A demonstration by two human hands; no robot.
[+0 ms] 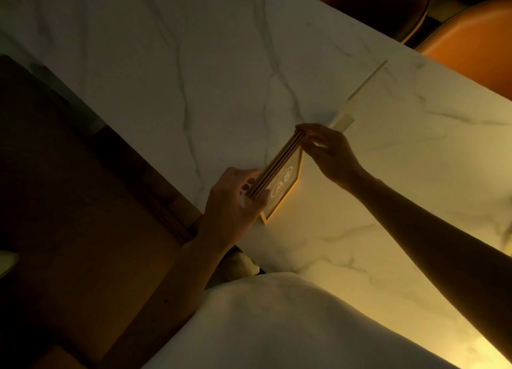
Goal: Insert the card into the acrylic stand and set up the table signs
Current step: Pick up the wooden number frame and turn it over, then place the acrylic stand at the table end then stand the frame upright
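Both my hands hold a small stack of gold-edged cards (277,165) on edge above the white marble table (194,72). My left hand (235,202) pinches the near end, my right hand (327,149) the far end. The front card (285,187) faces right and shows a circled "A8"; its lower corner touches the table. A clear acrylic stand (360,91) stands upright on the table just beyond my right hand, with nothing visible inside it.
Two orange chairs (471,44) stand beyond the table's far right edge. The table's left edge runs diagonally, with dark wooden floor (69,202) below it. My white garment (277,327) fills the lower middle. The light is dim and warm.
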